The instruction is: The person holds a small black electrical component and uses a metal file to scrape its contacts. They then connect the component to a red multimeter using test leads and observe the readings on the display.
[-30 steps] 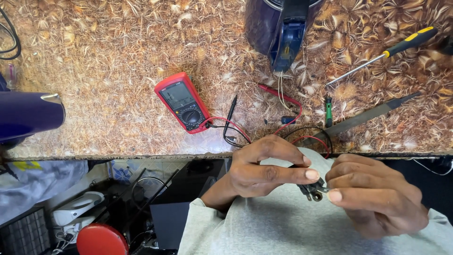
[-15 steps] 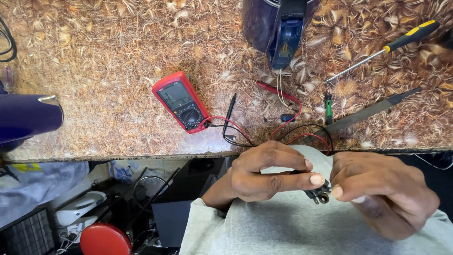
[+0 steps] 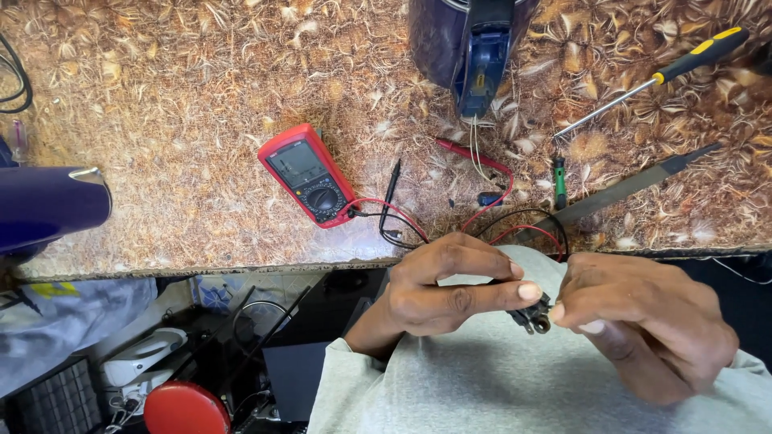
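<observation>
My left hand point(image 3: 450, 285) and my right hand point(image 3: 643, 321) meet in front of my chest, just below the bench edge. Between their fingertips they pinch a small dark metal part point(image 3: 533, 315) with little terminals. Red and black wires point(image 3: 523, 225) loop from behind my hands up onto the bench. A red multimeter point(image 3: 305, 173) lies on the patterned bench top to the upper left of my hands, with its black probe point(image 3: 392, 181) and red probe point(image 3: 466, 150) resting nearby.
A dark blue appliance point(image 3: 474, 40) stands at the back of the bench point(image 3: 161, 120). A yellow-handled screwdriver point(image 3: 659, 76), a flat file point(image 3: 635, 185) and a small green tool point(image 3: 560, 181) lie at right. Another dark blue object point(image 3: 48, 205) overhangs at left. Clutter sits below the bench.
My hands have stayed together on the small part, with only slight shifts of the fingers. The view has shifted slightly.
</observation>
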